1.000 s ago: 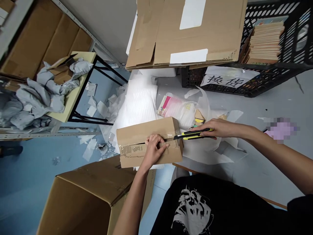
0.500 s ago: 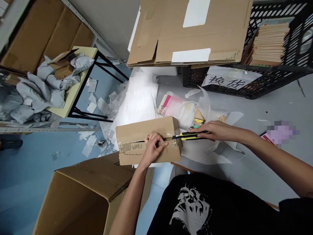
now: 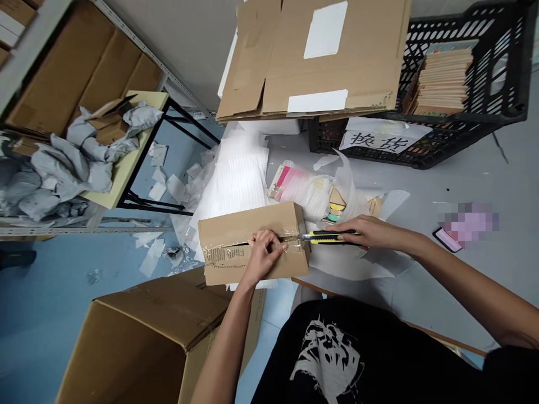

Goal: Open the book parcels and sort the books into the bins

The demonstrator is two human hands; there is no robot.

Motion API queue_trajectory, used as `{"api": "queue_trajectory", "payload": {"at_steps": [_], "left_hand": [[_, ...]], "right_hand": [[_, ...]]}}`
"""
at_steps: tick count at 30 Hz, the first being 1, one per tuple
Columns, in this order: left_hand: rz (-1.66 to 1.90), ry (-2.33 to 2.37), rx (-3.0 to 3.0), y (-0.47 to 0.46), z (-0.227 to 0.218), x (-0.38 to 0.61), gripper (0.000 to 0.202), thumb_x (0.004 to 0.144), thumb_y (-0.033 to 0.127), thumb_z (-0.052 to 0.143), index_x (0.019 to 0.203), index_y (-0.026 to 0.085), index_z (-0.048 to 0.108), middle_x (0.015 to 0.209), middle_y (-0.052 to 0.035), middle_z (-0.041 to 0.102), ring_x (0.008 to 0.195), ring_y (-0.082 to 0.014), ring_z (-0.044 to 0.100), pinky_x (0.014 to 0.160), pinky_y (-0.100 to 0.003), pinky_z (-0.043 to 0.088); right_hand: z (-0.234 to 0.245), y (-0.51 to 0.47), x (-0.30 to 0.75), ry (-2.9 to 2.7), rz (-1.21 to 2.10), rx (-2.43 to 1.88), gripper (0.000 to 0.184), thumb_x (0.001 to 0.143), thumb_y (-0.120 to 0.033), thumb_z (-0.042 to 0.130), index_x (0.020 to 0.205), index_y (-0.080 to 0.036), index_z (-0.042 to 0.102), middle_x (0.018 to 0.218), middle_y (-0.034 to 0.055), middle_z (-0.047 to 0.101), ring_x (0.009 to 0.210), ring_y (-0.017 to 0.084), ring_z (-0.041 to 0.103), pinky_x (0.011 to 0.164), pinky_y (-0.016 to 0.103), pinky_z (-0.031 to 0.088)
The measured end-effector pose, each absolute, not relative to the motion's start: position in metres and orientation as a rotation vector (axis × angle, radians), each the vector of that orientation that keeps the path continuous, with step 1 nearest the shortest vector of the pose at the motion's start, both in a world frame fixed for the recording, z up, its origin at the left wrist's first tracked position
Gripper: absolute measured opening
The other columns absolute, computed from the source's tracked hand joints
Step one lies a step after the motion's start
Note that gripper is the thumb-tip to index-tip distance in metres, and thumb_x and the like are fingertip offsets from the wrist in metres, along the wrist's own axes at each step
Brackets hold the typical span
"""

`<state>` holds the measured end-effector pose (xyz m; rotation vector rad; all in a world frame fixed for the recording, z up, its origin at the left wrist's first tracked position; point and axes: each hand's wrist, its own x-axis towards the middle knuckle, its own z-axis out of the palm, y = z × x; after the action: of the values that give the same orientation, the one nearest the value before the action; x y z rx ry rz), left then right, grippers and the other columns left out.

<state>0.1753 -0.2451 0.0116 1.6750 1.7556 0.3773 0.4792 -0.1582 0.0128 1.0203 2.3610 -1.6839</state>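
Observation:
A small brown cardboard box (image 3: 248, 224) lies in front of me, with clear tape and a slit along its top seam. My left hand (image 3: 266, 252) presses on the top, its fingers curled at the slit and gripping the flap edge. A black and yellow utility knife (image 3: 326, 237) is in the closed grip of my right hand (image 3: 370, 232). Its blade meets the taped seam at the box's right end. Just behind the box lie white foam sheets (image 3: 240, 168) and foam-wrapped items (image 3: 309, 191), one with a pink part.
A large open carton (image 3: 138, 314) stands at lower left. Behind the work surface are a flattened carton (image 3: 328, 73) and a black crate (image 3: 501, 84) with stacked books (image 3: 444, 78). A phone (image 3: 448, 238) lies at right. Grey parcels (image 3: 80, 163) cover a side table at left.
The view has turned slightly, so the crate and phone appear further left. The knife has shifted a little at the box's right end, showing more metal blade. My left hand stays in place.

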Motion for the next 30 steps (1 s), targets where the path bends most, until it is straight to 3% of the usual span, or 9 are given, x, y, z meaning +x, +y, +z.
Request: {"api": "queue_trajectory", "payload": {"at_steps": [7, 11, 13, 16, 18, 21, 25, 27, 30], "left_hand": [[0.260, 1.738, 1.701, -0.238, 0.017, 0.170, 0.023, 0.082, 0.031, 0.060, 0.070, 0.019, 0.045, 0.077, 0.0019, 0.054, 0.083, -0.0169, 0.048, 0.084, -0.035, 0.029], [0.150, 1.756, 1.746, -0.233, 0.026, 0.173, 0.022, 0.082, 0.034, 0.062, 0.073, 0.019, 0.049, 0.080, 0.0007, 0.058, 0.088, -0.0189, 0.050, 0.084, -0.037, 0.028], [0.073, 1.755, 1.766, -0.233, 0.030, 0.178, 0.019, 0.081, 0.035, 0.064, 0.078, 0.019, 0.053, 0.085, -0.0006, 0.061, 0.093, -0.0210, 0.050, 0.086, -0.039, 0.027], [-0.025, 1.742, 1.807, -0.234, 0.033, 0.184, 0.022, 0.079, 0.039, 0.066, 0.087, 0.020, 0.059, 0.094, -0.0031, 0.064, 0.101, -0.0245, 0.050, 0.089, -0.042, 0.025], [-0.079, 1.741, 1.841, -0.235, 0.034, 0.187, 0.025, 0.078, 0.042, 0.067, 0.088, 0.019, 0.062, 0.096, -0.0047, 0.063, 0.104, -0.0264, 0.049, 0.089, -0.042, 0.026], [-0.099, 1.753, 1.856, -0.237, 0.032, 0.188, 0.025, 0.079, 0.042, 0.067, 0.088, 0.019, 0.063, 0.099, -0.0057, 0.063, 0.105, -0.0270, 0.048, 0.088, -0.043, 0.026], [-0.030, 1.753, 1.850, -0.240, 0.029, 0.187, 0.023, 0.079, 0.040, 0.067, 0.089, 0.020, 0.063, 0.100, -0.0045, 0.063, 0.104, -0.0255, 0.048, 0.089, -0.042, 0.025], [0.014, 1.758, 1.853, -0.241, 0.028, 0.187, 0.025, 0.077, 0.040, 0.070, 0.089, 0.020, 0.063, 0.098, -0.0040, 0.064, 0.104, -0.0254, 0.048, 0.089, -0.042, 0.025], [0.065, 1.763, 1.858, -0.242, 0.027, 0.188, 0.028, 0.075, 0.044, 0.071, 0.088, 0.019, 0.065, 0.095, -0.0039, 0.065, 0.103, -0.0257, 0.048, 0.086, -0.041, 0.026]], "right_hand": [[0.013, -0.177, 0.507, 2.388, -1.658, 1.158, 0.046, 0.094, -0.045, 0.039, 0.137, -0.032, 0.051, 0.075, -0.0026, 0.070, 0.049, 0.011, 0.056, 0.057, 0.023, 0.043], [-0.002, -0.201, 0.537, 2.506, -0.858, 1.724, 0.048, 0.096, -0.039, 0.034, 0.143, -0.030, 0.042, 0.105, 0.0058, 0.069, 0.071, 0.018, 0.065, 0.059, 0.027, 0.047], [-0.024, -0.216, 0.542, 2.382, -0.383, 1.833, 0.051, 0.095, -0.027, 0.034, 0.146, -0.024, 0.037, 0.115, 0.0122, 0.065, 0.066, 0.019, 0.065, 0.053, 0.029, 0.046], [-0.067, -0.238, 0.537, 2.247, -0.082, 1.732, 0.058, 0.088, -0.008, 0.038, 0.145, -0.019, 0.038, 0.113, 0.0167, 0.061, 0.060, 0.018, 0.062, 0.053, 0.031, 0.047], [-0.093, -0.250, 0.532, 2.255, -0.076, 1.677, 0.059, 0.086, -0.005, 0.040, 0.143, -0.019, 0.040, 0.104, 0.0159, 0.062, 0.072, 0.021, 0.063, 0.063, 0.034, 0.050], [-0.102, -0.256, 0.524, 2.268, -0.226, 1.672, 0.050, 0.090, -0.016, 0.044, 0.140, -0.019, 0.044, 0.103, 0.0161, 0.062, 0.087, 0.027, 0.062, 0.071, 0.039, 0.051], [-0.053, -0.231, 0.486, 2.465, -0.437, 1.852, 0.040, 0.095, -0.027, 0.037, 0.130, -0.018, 0.053, 0.120, 0.0158, 0.059, 0.106, 0.029, 0.056, 0.082, 0.041, 0.051], [-0.020, -0.205, 0.447, 2.769, -0.620, 1.848, 0.044, 0.097, -0.032, 0.032, 0.137, -0.022, 0.046, 0.128, 0.0119, 0.055, 0.117, 0.026, 0.051, 0.093, 0.040, 0.048], [0.008, -0.168, 0.383, 3.075, -0.810, 1.360, 0.054, 0.095, -0.041, 0.036, 0.145, -0.020, 0.032, 0.138, 0.0142, 0.046, 0.128, 0.028, 0.040, 0.102, 0.046, 0.040]]}}
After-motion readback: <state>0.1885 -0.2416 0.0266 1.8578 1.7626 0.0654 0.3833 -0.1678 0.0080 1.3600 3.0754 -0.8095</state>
